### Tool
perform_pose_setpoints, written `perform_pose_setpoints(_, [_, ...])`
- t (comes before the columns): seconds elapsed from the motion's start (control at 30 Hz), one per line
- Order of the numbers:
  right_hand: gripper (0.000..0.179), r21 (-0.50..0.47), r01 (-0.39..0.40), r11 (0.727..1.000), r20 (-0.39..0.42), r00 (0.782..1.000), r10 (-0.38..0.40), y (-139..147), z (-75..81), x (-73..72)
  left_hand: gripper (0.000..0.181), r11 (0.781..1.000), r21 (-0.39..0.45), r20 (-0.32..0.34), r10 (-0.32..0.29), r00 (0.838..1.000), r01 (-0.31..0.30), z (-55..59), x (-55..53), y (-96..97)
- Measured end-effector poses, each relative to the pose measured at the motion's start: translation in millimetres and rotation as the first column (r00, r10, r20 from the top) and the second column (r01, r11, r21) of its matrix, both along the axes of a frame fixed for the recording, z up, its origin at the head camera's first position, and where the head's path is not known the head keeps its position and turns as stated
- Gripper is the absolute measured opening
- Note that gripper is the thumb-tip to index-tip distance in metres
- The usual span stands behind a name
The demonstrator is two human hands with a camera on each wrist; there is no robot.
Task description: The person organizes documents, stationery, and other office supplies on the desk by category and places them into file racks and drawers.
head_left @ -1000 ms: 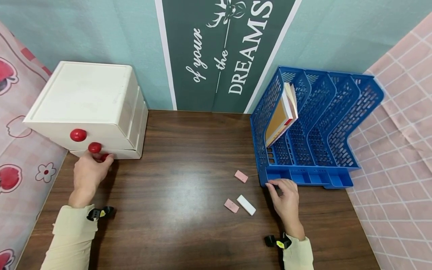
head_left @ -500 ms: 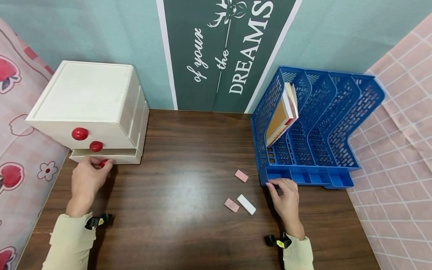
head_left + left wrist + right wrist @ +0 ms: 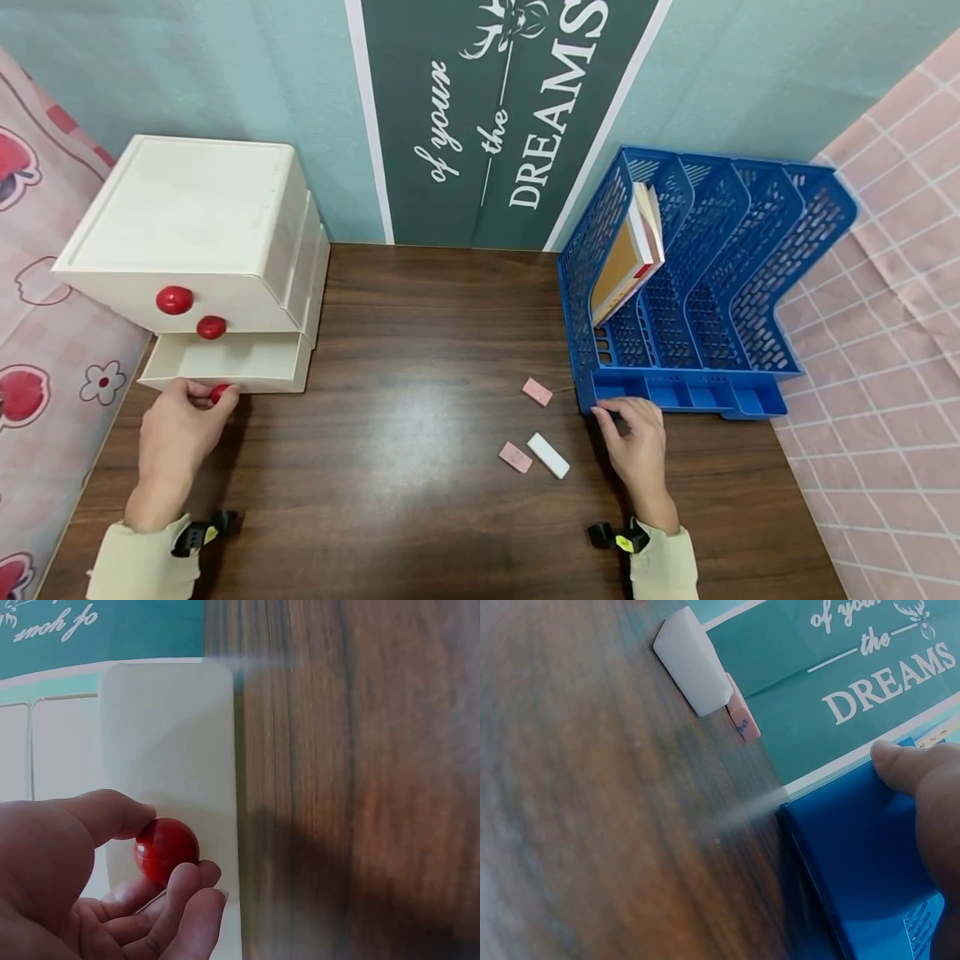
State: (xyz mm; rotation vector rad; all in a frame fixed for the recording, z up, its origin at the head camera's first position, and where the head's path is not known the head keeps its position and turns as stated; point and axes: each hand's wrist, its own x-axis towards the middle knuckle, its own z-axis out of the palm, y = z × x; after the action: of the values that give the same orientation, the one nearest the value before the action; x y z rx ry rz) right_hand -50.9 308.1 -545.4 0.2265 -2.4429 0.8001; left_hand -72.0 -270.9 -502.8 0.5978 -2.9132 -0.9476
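Observation:
My left hand (image 3: pixel 174 446) pinches the round red knob (image 3: pixel 219 393) of the bottom drawer (image 3: pixel 258 360) with thumb and fingers. That drawer stands pulled out of the white drawer cabinet (image 3: pixel 191 208), and its visible inside is bare. The left wrist view shows the thumb on one side of the knob (image 3: pixel 166 851) and curled fingers on the other. Over on the right, my right hand (image 3: pixel 636 442) holds the front left corner of the blue file rack (image 3: pixel 576 333). In the right wrist view its thumb lies on the rack's front panel (image 3: pixel 862 847), near the upper edge; its other fingers are hidden there.
Two pink erasers (image 3: pixel 536 392) (image 3: pixel 515 457) and a white eraser (image 3: pixel 548 455) lie on the brown wooden table (image 3: pixel 390 533), left of my right hand. A book (image 3: pixel 626 262) leans in the rack's leftmost slot. Two more red knobs (image 3: pixel 175 300) stick out above the drawer.
My left hand has drawn the bottom drawer out toward me by its knob, from nearly closed to well out. The right hand, rack and erasers have stayed in place.

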Motion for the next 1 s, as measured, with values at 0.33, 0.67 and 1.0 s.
perform_pose_setpoints(0.33, [0.013, -0.002, 0.002, 1.0, -0.01, 1.0, -0.002, -1, -1.8, 0.7, 0.044, 0.999, 0.007, 0.036, 0.04, 0.999, -0.041, 2.3, 16.2, 2.9])
perform_pose_setpoints(0.67, [0.014, 0.004, -0.003, 1.0, -0.018, 1.0, 0.003, 0, -1.7, 0.2, 0.045, 0.998, 0.012, 0.105, 0.059, 0.993, -0.06, 4.8, 24.1, 0.1])
perform_pose_setpoints(1.0, [0.013, 0.004, -0.012, 1.0, -0.021, 1.0, 0.012, 1, -1.5, -0.2, 0.048, 0.998, 0.01, 0.152, 0.055, 0.987, -0.057, 6.8, 26.0, -3.6])
